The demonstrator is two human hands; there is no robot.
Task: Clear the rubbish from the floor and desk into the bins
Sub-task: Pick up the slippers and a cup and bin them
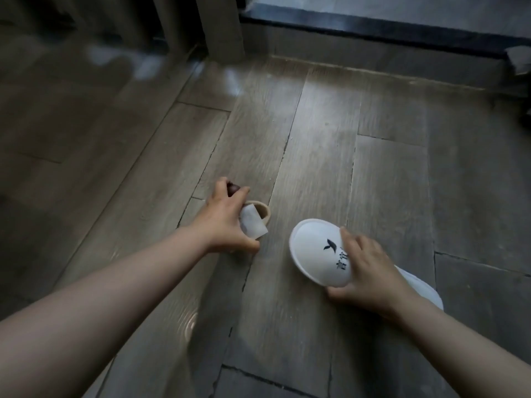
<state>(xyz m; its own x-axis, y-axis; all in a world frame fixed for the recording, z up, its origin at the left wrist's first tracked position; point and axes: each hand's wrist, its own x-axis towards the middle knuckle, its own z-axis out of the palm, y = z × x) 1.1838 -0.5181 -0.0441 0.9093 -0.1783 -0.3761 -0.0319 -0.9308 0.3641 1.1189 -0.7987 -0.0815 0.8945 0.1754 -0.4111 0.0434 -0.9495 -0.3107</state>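
My left hand [227, 219] grips a cardboard paper-roll core [263, 211] with a scrap of white paper [253, 225] still on it, and its fingertips also pinch a small dark brown object [233, 188]. The hand hovers just over the wooden floor [316, 139]. To the right, my right hand [365, 271] holds a white disposable slipper [319, 249] with a dark logo and characters on its top, fingers curled over the top and thumb under its edge. A second white slipper [419, 285] shows partly behind that hand.
Grey curtain folds [224, 24] hang at the far end of the floor. A dark sill or window ledge [373, 27] runs along the far right, above a low wall. The floorboards ahead are bare.
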